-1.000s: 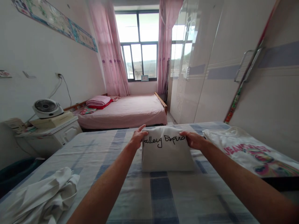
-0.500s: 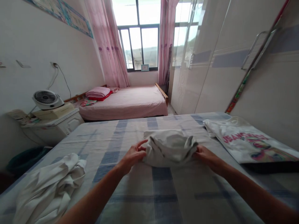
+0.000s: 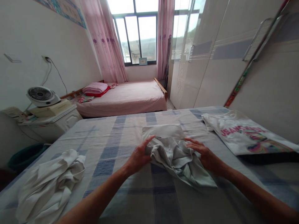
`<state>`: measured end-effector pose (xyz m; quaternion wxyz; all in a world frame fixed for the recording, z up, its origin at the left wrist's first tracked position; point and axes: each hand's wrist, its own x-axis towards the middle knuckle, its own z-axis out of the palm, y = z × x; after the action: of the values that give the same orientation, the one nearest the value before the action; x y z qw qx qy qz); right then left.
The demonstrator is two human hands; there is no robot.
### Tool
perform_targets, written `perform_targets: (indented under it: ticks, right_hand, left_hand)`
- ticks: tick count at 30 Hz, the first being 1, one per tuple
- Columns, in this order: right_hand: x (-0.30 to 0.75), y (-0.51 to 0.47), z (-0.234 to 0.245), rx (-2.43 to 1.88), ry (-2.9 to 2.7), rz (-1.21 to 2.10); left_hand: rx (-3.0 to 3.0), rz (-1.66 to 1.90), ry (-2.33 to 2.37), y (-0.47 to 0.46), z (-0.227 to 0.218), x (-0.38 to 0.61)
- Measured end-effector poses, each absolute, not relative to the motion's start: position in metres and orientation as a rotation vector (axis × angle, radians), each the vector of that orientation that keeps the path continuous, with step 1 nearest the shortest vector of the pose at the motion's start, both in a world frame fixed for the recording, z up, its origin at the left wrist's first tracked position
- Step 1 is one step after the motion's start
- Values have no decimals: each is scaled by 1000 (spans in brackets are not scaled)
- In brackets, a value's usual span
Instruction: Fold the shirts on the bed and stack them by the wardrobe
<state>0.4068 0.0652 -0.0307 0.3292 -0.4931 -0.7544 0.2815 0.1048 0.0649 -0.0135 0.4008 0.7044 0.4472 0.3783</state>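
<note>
White cloth (image 3: 175, 152) lies bunched midway across the checked bed (image 3: 130, 196), left hand (image 3: 139, 156) and right hand (image 3: 205, 155) at its sides, fingers apart, probably to control both edges; can't tell if either pinches.

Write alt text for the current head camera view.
A person's left hand and right hand touch opposite sides of a partly rumpled pale garment on a blue-patterned sheet. A crumpled pale cloth lies left, a printed white shirt right; beyond, a pink bed stands before a window.
</note>
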Motion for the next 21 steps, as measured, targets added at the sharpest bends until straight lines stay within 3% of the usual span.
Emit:
perform_targets:
  ticks: [5,10,15,21]
  right_hand:
    - [398,87,-20,-1380,-1628,1026]
    - [389,104,-19,-1527,-1376,1168]
    - [378,103,-16,-1556,-1490,906]
    - [384,110,-27,-1744,-1435,560]
  left_hand:
    - [1460,1158,1202,87,-13,102]
    - [1139,1061,1380,99,-26,100]
    - [1194,1210,1297,98,-21,111]
    - [1141,1307,1539,114,-31,114]
